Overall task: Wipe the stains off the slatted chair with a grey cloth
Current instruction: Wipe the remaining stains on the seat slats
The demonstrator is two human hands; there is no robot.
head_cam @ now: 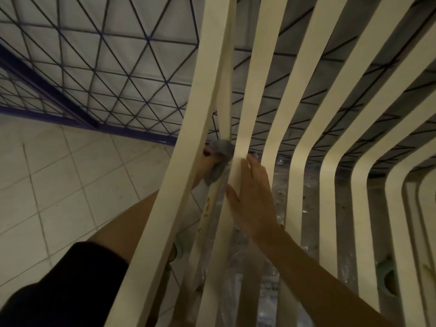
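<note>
The cream slatted chair [304, 114] fills the middle and right of the head view, its curved slats running from top to bottom. My left hand [207, 164] reaches behind the leftmost slat and grips a bunched grey cloth [219, 159] against a narrow inner slat. Yellowish stains [207, 208] dot that narrow slat just below the cloth. My right hand [250, 197] lies on the neighbouring slat, thumb on one side and fingers wrapped round its far edge. Part of my left hand is hidden by the slat.
A dark blue metal grille [99, 74] with a diamond pattern stands behind the chair. White floor tiles [59, 185] spread at the left. Clear plastic wrap [238, 274] lies under the slats. More small stains [280, 194] show below, to the right of my right hand.
</note>
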